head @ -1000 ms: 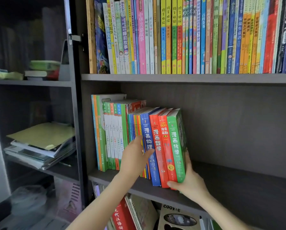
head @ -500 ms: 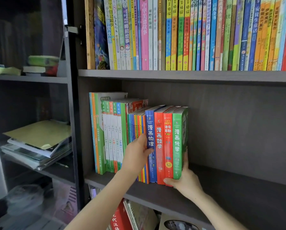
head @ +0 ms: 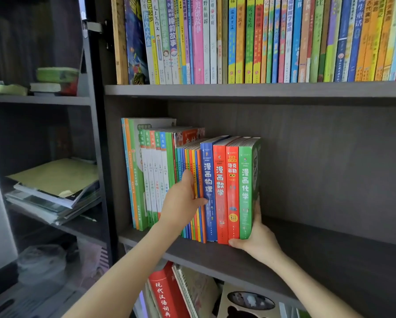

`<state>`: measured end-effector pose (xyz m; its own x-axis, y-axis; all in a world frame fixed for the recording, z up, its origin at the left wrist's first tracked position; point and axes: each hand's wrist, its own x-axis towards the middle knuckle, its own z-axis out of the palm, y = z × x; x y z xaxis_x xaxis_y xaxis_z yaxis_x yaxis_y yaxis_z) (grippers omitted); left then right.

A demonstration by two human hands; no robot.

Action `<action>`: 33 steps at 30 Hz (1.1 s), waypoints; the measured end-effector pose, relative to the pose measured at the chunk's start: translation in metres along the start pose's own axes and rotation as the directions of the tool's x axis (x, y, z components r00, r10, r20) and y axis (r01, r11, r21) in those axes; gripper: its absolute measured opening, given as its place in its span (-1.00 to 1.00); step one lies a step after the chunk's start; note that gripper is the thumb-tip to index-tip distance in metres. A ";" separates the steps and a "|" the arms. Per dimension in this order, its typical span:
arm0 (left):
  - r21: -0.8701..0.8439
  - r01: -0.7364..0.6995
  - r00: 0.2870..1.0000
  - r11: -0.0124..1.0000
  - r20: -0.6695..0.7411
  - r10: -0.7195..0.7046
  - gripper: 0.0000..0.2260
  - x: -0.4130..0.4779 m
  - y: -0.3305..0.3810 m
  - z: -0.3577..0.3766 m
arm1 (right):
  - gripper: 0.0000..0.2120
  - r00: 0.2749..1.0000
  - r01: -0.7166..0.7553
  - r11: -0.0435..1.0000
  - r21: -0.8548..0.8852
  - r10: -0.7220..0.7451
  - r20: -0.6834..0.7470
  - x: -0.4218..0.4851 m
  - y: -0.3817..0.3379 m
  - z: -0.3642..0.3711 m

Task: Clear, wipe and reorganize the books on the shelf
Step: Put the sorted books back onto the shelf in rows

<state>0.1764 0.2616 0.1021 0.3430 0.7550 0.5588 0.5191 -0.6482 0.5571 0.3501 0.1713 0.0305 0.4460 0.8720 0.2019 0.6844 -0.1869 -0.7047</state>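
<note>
A row of upright books stands at the left end of the middle shelf (head: 318,255). At its right end are a blue book (head: 209,180), a red book (head: 220,180), an orange-red book (head: 232,187) and a green book (head: 246,180). My left hand (head: 183,203) presses flat on the thin spines in the middle of the row, its thumb touching the blue book. My right hand (head: 257,242) holds the lower right corner of the green book, with fingers up its outer cover and thumb under the spines.
The right part of the middle shelf is bare dark wood. The shelf above (head: 261,89) is packed with upright books. Below are a red dictionary (head: 162,292) and a spiral notebook. Behind a glass door at left lie stacked papers (head: 54,191).
The four thick books at the row's right end leaned right a second ago; they now stand upright against the row. My right hand moved left with them.
</note>
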 end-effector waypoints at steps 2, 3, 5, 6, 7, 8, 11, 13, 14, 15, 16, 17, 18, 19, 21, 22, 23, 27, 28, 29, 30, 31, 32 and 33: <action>0.015 0.068 0.983 0.998 -0.171 -0.064 -0.51 -0.007 -0.003 0.003 | 0.12 0.993 0.020 0.996 0.088 -0.010 -0.118 -0.006 -0.012 -0.003; 0.019 0.105 0.964 0.994 -0.249 -0.097 -0.41 -0.009 -0.006 0.005 | 0.12 0.976 0.050 0.992 0.115 -0.024 -0.215 -0.009 -0.022 -0.005; -0.019 0.167 0.943 0.986 -0.290 -0.165 -0.17 -0.011 -0.009 0.008 | 0.08 0.906 0.121 0.989 0.088 -0.073 -0.417 -0.010 -0.048 -0.010; -0.043 0.191 0.942 0.981 -0.274 -0.195 -0.12 -0.011 -0.010 0.010 | 0.06 0.863 0.150 0.988 0.044 -0.109 -0.493 -0.008 -0.062 -0.011; -0.058 0.207 0.941 0.977 -0.261 -0.215 -0.11 -0.011 -0.010 0.012 | 0.05 0.824 0.166 0.986 -0.010 -0.144 -0.549 -0.003 -0.074 -0.012; -0.059 0.211 0.939 0.976 -0.264 -0.219 -0.14 -0.012 -0.009 0.013 | 0.04 0.791 0.168 0.984 -0.065 -0.174 -0.587 0.002 -0.085 -0.012; -0.045 0.187 0.932 0.981 -0.307 -0.192 -0.29 -0.014 -0.003 0.019 | 0.02 0.744 0.122 0.979 -0.161 -0.198 -0.638 0.018 -0.110 -0.011; -0.066 0.189 0.932 0.980 -0.302 -0.200 -0.35 -0.013 0.001 0.020 | 0.00 0.731 0.083 0.980 -0.181 -0.183 -0.657 0.027 -0.124 -0.014; -0.081 0.195 0.933 0.977 -0.291 -0.211 -0.36 -0.012 0.002 0.019 | 0.00 0.732 0.063 0.981 -0.184 -0.171 -0.660 0.031 -0.128 -0.016; -0.099 0.203 0.934 0.974 -0.278 -0.223 -0.35 -0.010 0.002 0.018 | 0.01 0.734 0.046 0.981 -0.189 -0.161 -0.660 0.034 -0.130 -0.017; -0.114 0.209 0.935 0.971 -0.268 -0.233 -0.34 -0.009 0.001 0.017 | 0.01 0.736 0.030 0.980 -0.195 -0.153 -0.659 0.037 -0.132 -0.017; -0.122 0.211 0.936 0.970 -0.262 -0.237 -0.34 -0.008 0.001 0.017 | 0.00 0.736 0.017 0.979 -0.204 -0.150 -0.660 0.038 -0.132 -0.016; -0.121 0.205 0.936 0.971 -0.266 -0.230 -0.35 -0.008 0.000 0.017 | -0.01 0.734 0.009 0.976 -0.218 -0.155 -0.661 0.039 -0.130 -0.015; -0.106 0.196 0.936 0.975 -0.277 -0.219 -0.38 -0.009 0.001 0.018 | -0.02 0.732 0.008 0.973 -0.229 -0.162 -0.662 0.038 -0.128 -0.014; -0.057 0.179 0.935 0.982 -0.301 -0.188 -0.45 -0.012 0.005 0.021 | -0.05 0.730 0.012 0.973 -0.230 -0.166 -0.663 0.038 -0.124 -0.013; -0.027 0.179 0.935 0.984 -0.307 -0.178 -0.46 -0.013 0.007 0.023 | -0.06 0.728 0.012 0.975 -0.223 -0.161 -0.667 0.037 -0.123 -0.014; 0.000 0.186 0.937 0.983 -0.302 -0.177 -0.47 -0.014 0.010 0.024 | -0.06 0.725 0.010 0.977 -0.214 -0.154 -0.671 0.037 -0.121 -0.017; -0.049 0.226 0.945 0.973 -0.230 -0.231 -0.44 -0.009 0.021 0.028 | -0.03 0.734 0.063 0.978 -0.197 -0.179 -0.655 0.032 -0.114 -0.027; -0.090 0.238 0.948 0.967 -0.195 -0.252 -0.40 -0.006 0.022 0.027 | 0.00 0.741 0.106 0.977 -0.186 -0.202 -0.641 0.031 -0.109 -0.029; -0.115 0.245 0.952 0.963 -0.158 -0.261 -0.36 -0.002 0.021 0.025 | 0.03 0.751 0.161 0.974 -0.161 -0.227 -0.620 0.029 -0.103 -0.030; -0.117 0.240 0.958 0.964 -0.130 -0.254 -0.36 0.001 0.019 0.024 | 0.06 0.765 0.219 0.967 -0.128 -0.252 -0.593 0.026 -0.096 -0.031; -0.104 0.229 0.964 0.968 -0.113 -0.240 -0.40 0.002 0.016 0.021 | 0.08 0.784 0.262 0.960 -0.103 -0.274 -0.557 0.022 -0.088 -0.032; -0.090 0.219 0.968 0.971 -0.108 -0.229 -0.45 0.003 0.014 0.018 | 0.09 0.806 0.280 0.955 -0.096 -0.288 -0.517 0.019 -0.080 -0.031; -0.085 0.209 0.970 0.974 -0.106 -0.217 -0.49 0.002 0.012 0.016 | 0.08 0.824 0.280 0.955 -0.096 -0.290 -0.487 0.016 -0.073 -0.028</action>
<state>0.1959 0.2572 0.1002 0.1372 0.8629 0.4865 0.5104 -0.4825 0.7118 0.3239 0.1857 0.1042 0.4494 0.5522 0.7022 0.8338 0.0227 -0.5516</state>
